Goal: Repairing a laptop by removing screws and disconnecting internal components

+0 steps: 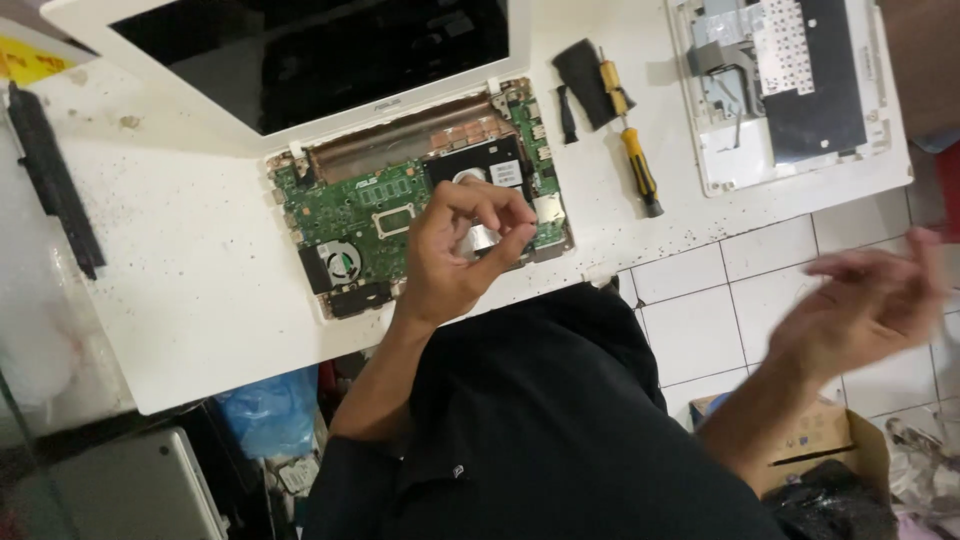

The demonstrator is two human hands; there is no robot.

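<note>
An opened white laptop (pixel 330 110) with its keyboard cover removed is seen lying on a white, speckled table (pixel 190 300), its dark screen tilted back toward the far side. Inside the base, a green circuit board (pixel 355 210) with a small round fan (pixel 343 263) is exposed, and a black hard drive (pixel 485 170) with a silver centre is set just right of it.

The left hand (pixel 455 250) is held above the near right part of the open base, over the hard drive. Its fingers are curled and the thumb and fingertips are pinched closely together; whether something small is gripped between them cannot be told. The right hand (pixel 865 300) is raised off to the right, well apart from the table and over the white tiled floor (pixel 700 330). It is blurred, with fingers loosely spread and nothing held.

On the table to the right of the laptop, a yellow-and-black screwdriver (pixel 630 150) is laid beside a black flat pouch-like piece (pixel 583 75). Further right, the removed white keyboard panel (pixel 790 90) is placed face down. A long black bar (pixel 55 180) is laid near the left edge of the table. A brown cardboard box (pixel 840 440) is seen on the floor at the near right.
</note>
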